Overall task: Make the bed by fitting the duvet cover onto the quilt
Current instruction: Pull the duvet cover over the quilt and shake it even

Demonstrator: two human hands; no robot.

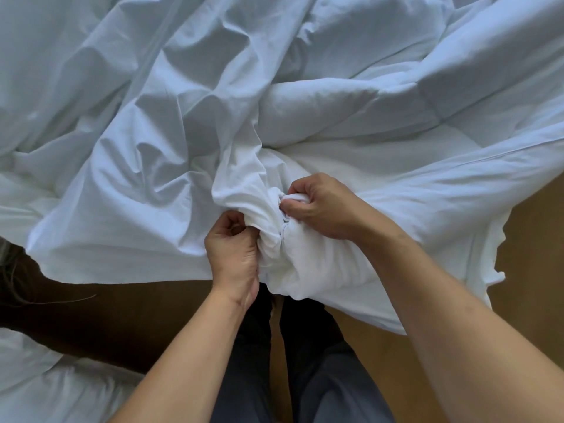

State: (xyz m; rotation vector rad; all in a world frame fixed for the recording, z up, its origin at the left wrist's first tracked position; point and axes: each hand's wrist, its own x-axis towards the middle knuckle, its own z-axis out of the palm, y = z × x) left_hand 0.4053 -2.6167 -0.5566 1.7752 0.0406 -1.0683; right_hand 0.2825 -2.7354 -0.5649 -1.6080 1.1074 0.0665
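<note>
White duvet cover (128, 184), no lettering.

A tan wooden floor (531, 239) shows at the right and bottom — smooth, evenly lit. Left of it the floor falls into deep shadow (122, 315) — soft daylight overall.

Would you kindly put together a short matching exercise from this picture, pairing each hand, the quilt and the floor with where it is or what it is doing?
Things:
1. left hand
2. right hand
3. quilt
4. floor

States:
A. bare wood at the right edge
B. puffy, lying on the right half of the bed
C. grips the gathered cover from below
D. pinches a fabric corner from above

Pairs: 1-C, 2-D, 3-B, 4-A
</note>
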